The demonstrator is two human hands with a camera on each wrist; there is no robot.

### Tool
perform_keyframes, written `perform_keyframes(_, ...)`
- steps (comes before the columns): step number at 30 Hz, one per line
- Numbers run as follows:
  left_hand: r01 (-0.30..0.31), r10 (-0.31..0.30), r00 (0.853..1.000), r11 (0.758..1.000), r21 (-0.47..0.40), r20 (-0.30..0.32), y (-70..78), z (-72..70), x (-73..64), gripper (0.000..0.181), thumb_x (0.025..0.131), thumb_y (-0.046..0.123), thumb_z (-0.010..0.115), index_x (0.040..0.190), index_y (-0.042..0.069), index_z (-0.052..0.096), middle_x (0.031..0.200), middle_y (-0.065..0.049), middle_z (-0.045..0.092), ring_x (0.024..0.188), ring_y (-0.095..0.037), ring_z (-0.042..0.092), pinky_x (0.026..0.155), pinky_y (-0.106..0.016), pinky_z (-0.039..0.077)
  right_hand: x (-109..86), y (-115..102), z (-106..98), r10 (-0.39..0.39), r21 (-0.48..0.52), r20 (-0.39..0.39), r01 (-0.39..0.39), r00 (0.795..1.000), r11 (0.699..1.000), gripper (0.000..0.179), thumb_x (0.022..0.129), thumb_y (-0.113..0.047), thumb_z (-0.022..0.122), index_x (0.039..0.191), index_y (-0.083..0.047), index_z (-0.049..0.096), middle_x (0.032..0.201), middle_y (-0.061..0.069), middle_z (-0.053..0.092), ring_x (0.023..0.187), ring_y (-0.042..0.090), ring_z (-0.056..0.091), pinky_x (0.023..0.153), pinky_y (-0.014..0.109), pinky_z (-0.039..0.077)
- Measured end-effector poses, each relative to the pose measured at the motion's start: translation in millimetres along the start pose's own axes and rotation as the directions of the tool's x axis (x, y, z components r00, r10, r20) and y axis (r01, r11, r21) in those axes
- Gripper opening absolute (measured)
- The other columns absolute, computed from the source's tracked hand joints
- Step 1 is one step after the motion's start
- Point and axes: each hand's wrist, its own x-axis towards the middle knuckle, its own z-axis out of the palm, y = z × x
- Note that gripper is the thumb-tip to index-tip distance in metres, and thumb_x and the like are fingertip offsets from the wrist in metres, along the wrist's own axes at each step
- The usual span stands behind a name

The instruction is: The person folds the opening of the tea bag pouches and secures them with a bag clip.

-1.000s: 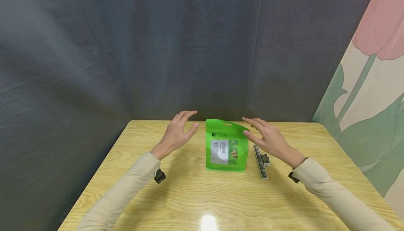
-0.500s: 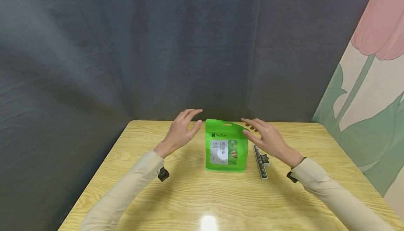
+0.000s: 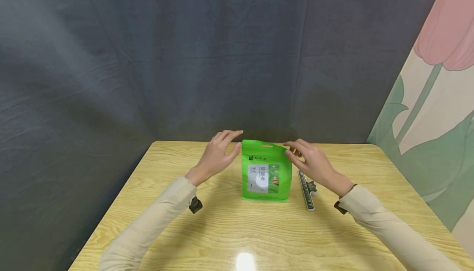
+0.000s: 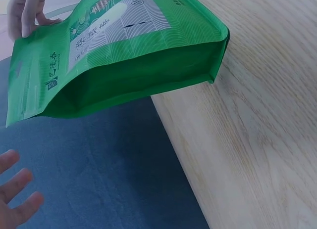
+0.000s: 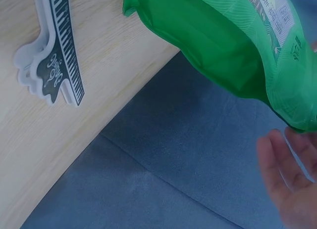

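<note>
At centre frame, our wide-spread left hand (image 3: 214,158) is nearing the Biluochun tea pouch (image 3: 266,174), flanking it; our right hand (image 3: 314,164) is narrowing at its corner, pinch unclear.

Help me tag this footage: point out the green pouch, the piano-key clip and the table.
Green pouch (image 3: 265,172): head view, on its printed label.
Piano-key clip (image 5: 67,48): right wrist view, on its keyboard strip.
Table (image 3: 237,225): head view, on its bare top.
</note>
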Motion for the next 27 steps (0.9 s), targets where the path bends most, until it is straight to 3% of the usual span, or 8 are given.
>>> perform_keyframes(11,-0.042,0.042,0.999,0.999,0.011,0.01,5.4,1.3,4.0,0.029,0.102,0.02,0.056,0.126,0.007,0.067,0.111,-0.006,0.067,0.101,-0.022,0.059,0.091,-0.041,0.046,2.4,-2.4,2.8,-0.006,-0.015,-0.033,0.006,0.999,1.0,0.017,0.089,0.001,0.071,0.105,-0.003,0.068,0.086,0.0,0.063,0.07,0.01,0.061,0.058,0.029,0.052)
perform_keyframes(19,-0.098,0.098,0.995,0.995,0.003,0.015,9.4,5.2,7.3,0.023,0.1,0.014,0.059,0.118,0.004,0.071,0.104,-0.005,0.068,0.092,-0.018,0.059,0.081,-0.034,0.048,3.3,-3.8,4.1,-0.007,-0.03,-0.055,0.005,0.998,1.0,0.014,0.087,0.004,0.071,0.097,-0.004,0.066,0.081,0.001,0.063,0.066,0.01,0.059,0.056,0.03,0.051)
perform_keyframes(27,-0.087,0.087,0.996,0.996,0.004,0.024,9.6,6.1,9.7,0.024,0.101,0.013,0.058,0.119,0.004,0.071,0.1,-0.005,0.065,0.085,-0.015,0.058,0.073,-0.029,0.048,6.0,-4.3,5.3,-0.05,-0.034,-0.079,0.048,0.996,0.998,0.02,0.084,0.01,0.073,0.098,-0.002,0.066,0.079,0.002,0.062,0.065,0.012,0.059,0.054,0.029,0.049)
